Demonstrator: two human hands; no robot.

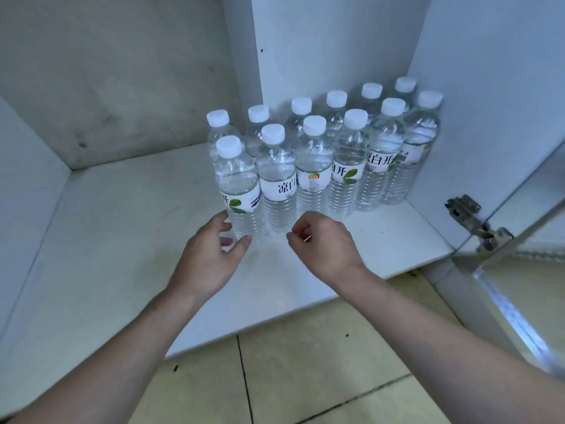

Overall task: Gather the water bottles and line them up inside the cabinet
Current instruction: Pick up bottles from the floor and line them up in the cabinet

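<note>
You face a white cabinet [128, 228] whose shelf carries two rows of upright water bottles [345, 154] running from the right wall toward the middle, six capped bottles per row. The front-left bottle [240, 191] stands long axis vertical, directly ahead of your left hand [211, 255], whose thumb and fingers curl round its base. Your right hand [324, 240], loosely curled and holding nothing, sits just right, near the next bottle.
</note>
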